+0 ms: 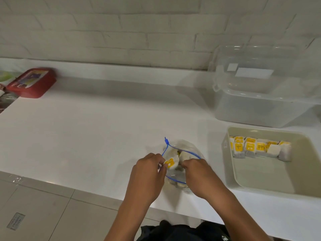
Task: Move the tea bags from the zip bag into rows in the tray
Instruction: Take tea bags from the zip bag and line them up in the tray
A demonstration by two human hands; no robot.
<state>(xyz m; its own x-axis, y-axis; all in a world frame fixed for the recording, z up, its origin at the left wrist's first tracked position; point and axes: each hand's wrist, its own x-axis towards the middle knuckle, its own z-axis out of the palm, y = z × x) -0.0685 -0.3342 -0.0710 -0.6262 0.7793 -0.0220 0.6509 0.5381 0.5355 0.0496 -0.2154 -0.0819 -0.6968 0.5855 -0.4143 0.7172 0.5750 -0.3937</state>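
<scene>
A clear zip bag (pixel 186 146) with a blue zipper rim lies open on the white counter, several tea bags inside. My left hand (pixel 149 173) pinches a tea bag with a yellow tag (pixel 172 162) at the bag's mouth. My right hand (pixel 199 174) reaches into the mouth from the right, its fingers curled; what they hold is hidden. To the right stands a beige tray (pixel 271 178). One row of tea bags (pixel 260 148) stands along its far side.
A large clear lidded container (pixel 265 94) stands behind the tray against the white brick wall. A red box (pixel 32 82) lies at the far left of the counter (pixel 97 129). The counter's front edge runs just below my hands, with tiled floor beyond.
</scene>
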